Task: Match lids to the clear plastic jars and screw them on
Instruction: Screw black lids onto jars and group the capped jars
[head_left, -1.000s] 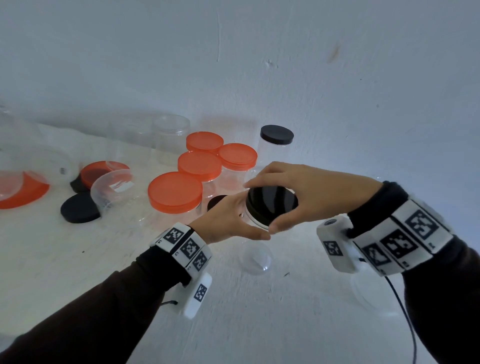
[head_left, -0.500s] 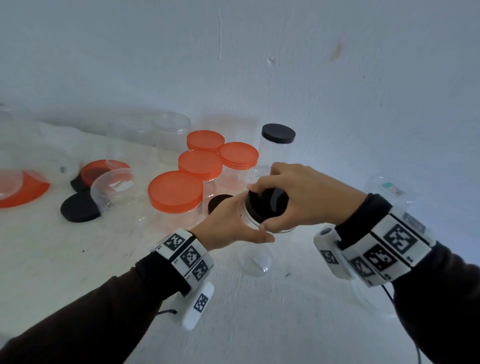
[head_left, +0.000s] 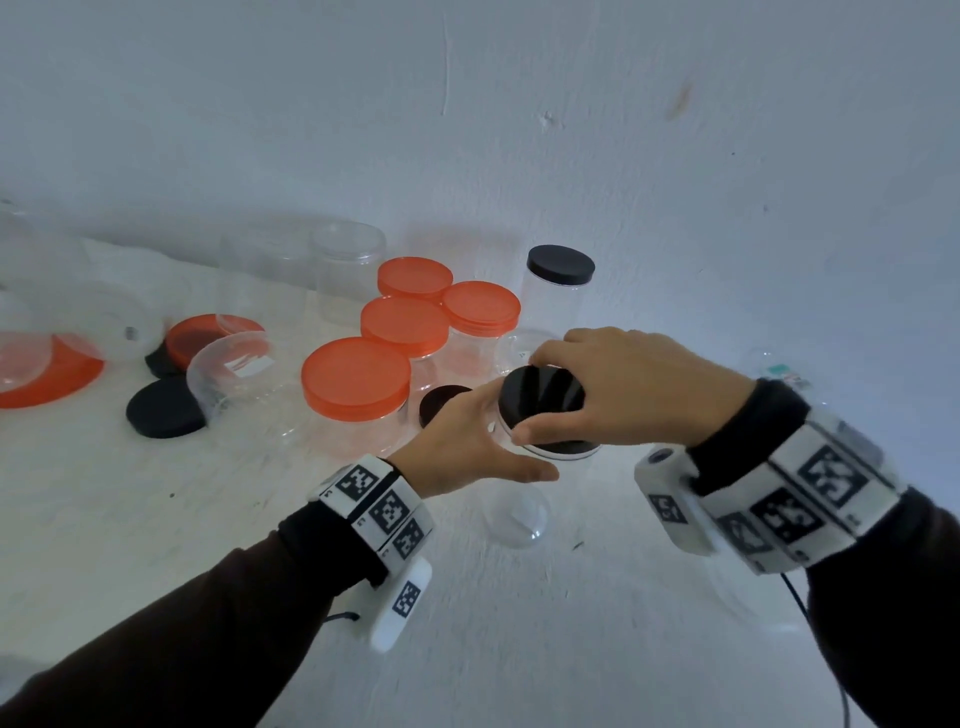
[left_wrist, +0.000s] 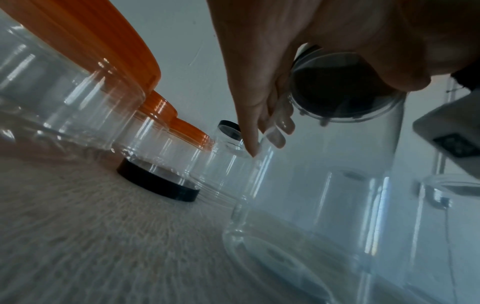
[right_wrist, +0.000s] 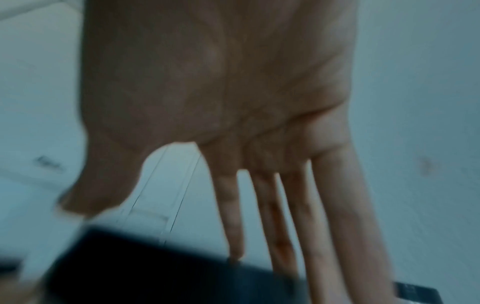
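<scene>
A tall clear jar (head_left: 517, 519) stands on the white table, and a black lid (head_left: 543, 402) sits on its mouth. My left hand (head_left: 467, 441) grips the jar just below the rim, thumb in front. From above, my right hand (head_left: 623, 389) spans the lid and pinches its rim between thumb and fingers. In the left wrist view the fingers (left_wrist: 259, 102) wrap the jar (left_wrist: 337, 185), and the lid's (left_wrist: 337, 86) underside shows through the wall. The right wrist view is blurred: the right hand (right_wrist: 221, 92) reaches down to the lid (right_wrist: 155, 267).
Several orange-lidded jars (head_left: 356, 376) cluster left of my hands, a black-lidded jar (head_left: 560, 265) stands behind. Loose black lids (head_left: 166, 408) (head_left: 444, 400), an open jar on its side (head_left: 234, 374), an orange lid (head_left: 47, 374) and open jars (head_left: 348, 270) lie further left. A wall is close behind.
My right hand twisted over the black lid, covering more of it half a second ago, and now spans it again. The left hand kept its hold on the jar.
</scene>
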